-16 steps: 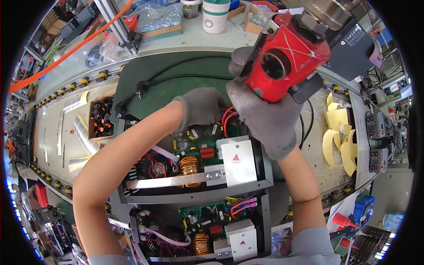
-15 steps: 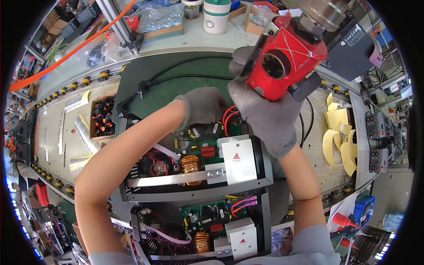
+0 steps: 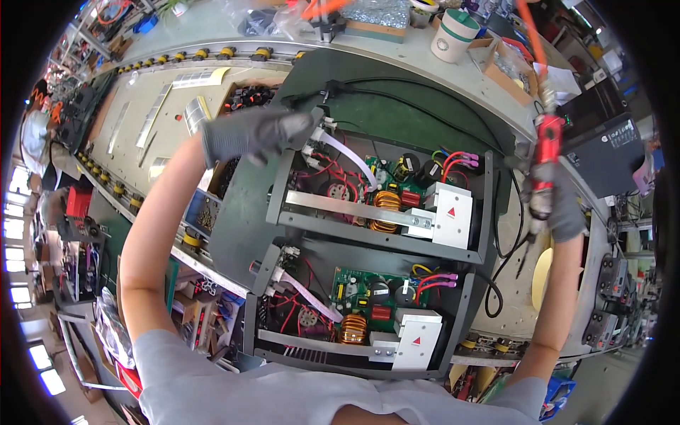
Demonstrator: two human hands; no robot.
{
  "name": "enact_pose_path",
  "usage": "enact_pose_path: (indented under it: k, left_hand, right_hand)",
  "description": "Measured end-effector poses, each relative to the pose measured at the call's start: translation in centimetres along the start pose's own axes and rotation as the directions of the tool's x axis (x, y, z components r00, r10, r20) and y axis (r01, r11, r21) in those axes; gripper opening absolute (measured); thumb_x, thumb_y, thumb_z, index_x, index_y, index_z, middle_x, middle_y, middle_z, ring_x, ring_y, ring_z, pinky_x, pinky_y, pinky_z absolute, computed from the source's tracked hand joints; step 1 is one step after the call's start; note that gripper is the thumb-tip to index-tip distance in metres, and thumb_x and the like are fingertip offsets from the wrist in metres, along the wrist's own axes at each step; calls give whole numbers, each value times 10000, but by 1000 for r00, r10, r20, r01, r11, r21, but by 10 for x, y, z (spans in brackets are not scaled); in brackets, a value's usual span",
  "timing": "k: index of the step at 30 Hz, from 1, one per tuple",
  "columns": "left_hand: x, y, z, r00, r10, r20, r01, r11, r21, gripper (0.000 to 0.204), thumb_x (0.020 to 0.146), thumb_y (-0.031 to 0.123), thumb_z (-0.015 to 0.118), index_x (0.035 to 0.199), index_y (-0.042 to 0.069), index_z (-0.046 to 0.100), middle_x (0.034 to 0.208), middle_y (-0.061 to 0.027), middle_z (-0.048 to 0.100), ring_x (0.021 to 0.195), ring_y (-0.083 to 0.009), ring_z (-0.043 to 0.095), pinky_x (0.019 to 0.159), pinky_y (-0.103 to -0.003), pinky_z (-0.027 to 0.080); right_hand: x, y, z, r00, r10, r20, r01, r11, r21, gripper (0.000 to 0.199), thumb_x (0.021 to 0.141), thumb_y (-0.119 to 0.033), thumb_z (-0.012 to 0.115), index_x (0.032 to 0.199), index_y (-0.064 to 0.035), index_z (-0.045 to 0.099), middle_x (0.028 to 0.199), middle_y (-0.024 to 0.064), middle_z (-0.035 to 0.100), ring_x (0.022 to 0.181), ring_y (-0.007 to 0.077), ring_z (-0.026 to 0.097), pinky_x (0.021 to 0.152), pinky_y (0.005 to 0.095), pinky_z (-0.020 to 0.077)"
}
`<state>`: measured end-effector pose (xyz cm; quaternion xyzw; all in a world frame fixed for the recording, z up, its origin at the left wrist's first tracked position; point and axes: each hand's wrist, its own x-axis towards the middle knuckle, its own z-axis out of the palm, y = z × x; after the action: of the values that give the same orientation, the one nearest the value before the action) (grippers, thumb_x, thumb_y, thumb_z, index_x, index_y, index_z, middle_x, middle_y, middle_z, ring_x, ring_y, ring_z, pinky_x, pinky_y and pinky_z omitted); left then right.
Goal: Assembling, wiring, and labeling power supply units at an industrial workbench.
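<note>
My right hand, in a grey glove, is closed around a red air screwdriver at the right of the open units. Its thin bit points down and an orange hose runs up from it. My left hand, also gloved, is beside the upper left corner of the farther metal case. Its fingers look loosely apart and slightly smeared, with nothing visible in them. Inside this case are a green circuit board, a copper coil, red wires and a white bracket. A similar open case lies nearer me.
Both cases rest on a dark green board over a roller line. Behind my left hand stands a box of black parts. Black cables curve along the far and right sides. A white-green cup stands on the back bench.
My right hand has lowered the screwdriver from close to the camera to the right side. My left hand has left the farther case's wires and moved to its left corner. The view has shifted.
</note>
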<state>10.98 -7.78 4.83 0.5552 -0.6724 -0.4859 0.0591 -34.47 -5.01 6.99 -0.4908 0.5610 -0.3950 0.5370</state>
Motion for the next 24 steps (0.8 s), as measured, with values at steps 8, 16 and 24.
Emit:
enact_pose_path:
  k: [8, 16, 24]
  left_hand:
    - [16, -20, 37, 991, 90, -100, -108, 977, -185, 557, 794, 465, 687, 1134, 41, 563, 881, -55, 625, 657, -129, 564, 536, -254, 438]
    - [-2, 14, 36, 952, 180, -246, -105, 951, 290, 467, 769, 392, 707, 987, 5, 563, 885, -185, 623, 810, -341, 612, 732, -385, 473]
    - [-12, 2, 65, 650, 524, -551, -171, 807, 566, 852, 716, 262, 767, 1408, 116, 292, 1239, -189, 479, 970, -392, 587, 735, -448, 519]
  right_hand:
    - [14, 26, 1, 983, 151, 107, -171, 960, 220, 360, 696, -172, 653, 1020, -46, 560, 741, 65, 590, 555, 154, 567, 489, 299, 515]
    - [33, 75, 14, 979, 127, 157, -173, 928, 329, 338, 753, -207, 610, 1041, -32, 574, 848, 83, 621, 698, 192, 626, 651, 324, 546]
    - [-12, 4, 15, 966, -241, 90, 201, 924, 325, 637, 700, -153, 579, 1303, 21, 471, 1275, 137, 546, 761, 149, 628, 657, 296, 556]
